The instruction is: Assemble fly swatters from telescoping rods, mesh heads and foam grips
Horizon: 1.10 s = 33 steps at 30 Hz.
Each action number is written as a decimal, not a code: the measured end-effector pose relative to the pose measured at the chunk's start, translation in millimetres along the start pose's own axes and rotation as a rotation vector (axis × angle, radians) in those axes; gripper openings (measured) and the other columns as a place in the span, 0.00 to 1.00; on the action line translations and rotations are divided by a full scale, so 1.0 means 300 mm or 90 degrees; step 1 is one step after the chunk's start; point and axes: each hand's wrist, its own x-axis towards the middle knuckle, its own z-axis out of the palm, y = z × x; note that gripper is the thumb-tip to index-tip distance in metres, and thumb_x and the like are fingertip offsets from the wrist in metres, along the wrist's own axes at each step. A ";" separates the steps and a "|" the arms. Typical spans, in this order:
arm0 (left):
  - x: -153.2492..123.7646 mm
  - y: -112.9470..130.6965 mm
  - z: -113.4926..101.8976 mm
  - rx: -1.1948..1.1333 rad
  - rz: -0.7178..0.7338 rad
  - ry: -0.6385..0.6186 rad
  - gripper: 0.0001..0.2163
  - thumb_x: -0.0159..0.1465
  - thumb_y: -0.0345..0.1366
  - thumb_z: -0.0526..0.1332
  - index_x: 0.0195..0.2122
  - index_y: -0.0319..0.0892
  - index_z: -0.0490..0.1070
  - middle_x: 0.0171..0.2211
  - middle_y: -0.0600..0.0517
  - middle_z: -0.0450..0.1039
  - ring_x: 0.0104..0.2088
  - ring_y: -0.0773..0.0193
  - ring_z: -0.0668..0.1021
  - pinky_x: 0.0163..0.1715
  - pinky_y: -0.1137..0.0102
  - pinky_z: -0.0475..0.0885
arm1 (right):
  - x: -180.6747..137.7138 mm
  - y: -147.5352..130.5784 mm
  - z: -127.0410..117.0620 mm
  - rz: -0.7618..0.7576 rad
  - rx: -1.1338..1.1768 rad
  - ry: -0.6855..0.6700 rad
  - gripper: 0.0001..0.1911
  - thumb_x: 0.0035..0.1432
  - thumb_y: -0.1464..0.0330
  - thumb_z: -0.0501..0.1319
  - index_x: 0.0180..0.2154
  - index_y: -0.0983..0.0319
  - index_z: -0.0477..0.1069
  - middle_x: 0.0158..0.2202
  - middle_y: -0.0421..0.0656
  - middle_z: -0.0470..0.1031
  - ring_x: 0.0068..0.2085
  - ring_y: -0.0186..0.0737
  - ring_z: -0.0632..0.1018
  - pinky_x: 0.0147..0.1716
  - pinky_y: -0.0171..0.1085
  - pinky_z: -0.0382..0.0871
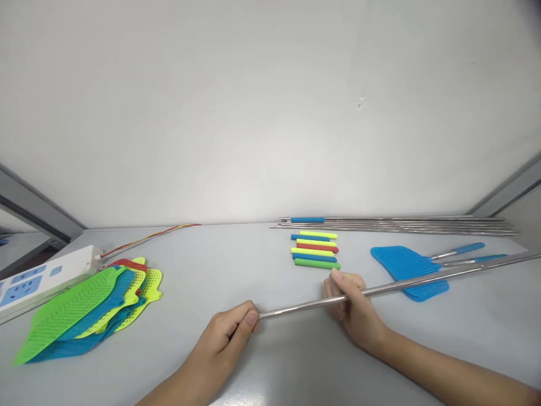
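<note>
Bare left hand (230,335): clenched, lower centre
Bare right hand (355,310): curled, right of centre
Bare right forearm (448,369): lower right

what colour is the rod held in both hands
The rod is shiny silver; it shows best in the head view.

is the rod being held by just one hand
No, the left hand grips the rod at one end while the right hand holds it farther along.

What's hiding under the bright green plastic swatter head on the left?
Blue plastic swatter heads, yellow plastic ones and a red plastic one peek out. The green head hides the rest from view.
</note>
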 end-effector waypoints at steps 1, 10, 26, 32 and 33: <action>0.001 0.000 0.000 -0.007 -0.005 0.003 0.17 0.60 0.46 0.41 0.20 0.42 0.54 0.13 0.60 0.49 0.16 0.72 0.55 0.16 0.76 0.52 | 0.002 -0.001 0.001 -0.009 0.040 0.017 0.25 0.55 0.65 0.49 0.09 0.63 0.52 0.08 0.36 0.50 0.14 0.28 0.54 0.15 0.33 0.45; -0.001 0.010 -0.003 -0.040 -0.013 0.005 0.17 0.59 0.47 0.43 0.19 0.42 0.52 0.11 0.61 0.50 0.14 0.73 0.54 0.15 0.76 0.51 | 0.028 -0.034 0.012 0.007 0.220 0.130 0.25 0.56 0.62 0.46 0.10 0.61 0.48 0.08 0.35 0.45 0.13 0.29 0.51 0.15 0.34 0.46; -0.007 -0.025 0.006 0.017 0.066 -0.026 0.16 0.62 0.41 0.41 0.18 0.42 0.46 0.17 0.59 0.47 0.19 0.72 0.55 0.20 0.75 0.52 | 0.021 -0.011 0.004 0.078 0.174 0.028 0.24 0.56 0.61 0.46 0.12 0.61 0.48 0.08 0.35 0.49 0.13 0.29 0.53 0.14 0.32 0.45; -0.016 -0.038 -0.006 0.070 0.105 -0.073 0.14 0.62 0.38 0.41 0.19 0.42 0.45 0.18 0.58 0.46 0.19 0.71 0.55 0.20 0.75 0.52 | 0.006 -0.006 0.001 0.100 0.135 -0.107 0.23 0.55 0.60 0.46 0.12 0.61 0.48 0.10 0.36 0.52 0.13 0.29 0.56 0.14 0.32 0.48; -0.015 -0.040 -0.006 0.075 0.107 -0.075 0.14 0.62 0.38 0.41 0.19 0.42 0.45 0.18 0.58 0.46 0.19 0.71 0.55 0.20 0.75 0.52 | 0.002 -0.005 0.002 0.100 0.129 -0.123 0.23 0.55 0.60 0.47 0.13 0.61 0.48 0.10 0.36 0.53 0.13 0.29 0.57 0.14 0.32 0.49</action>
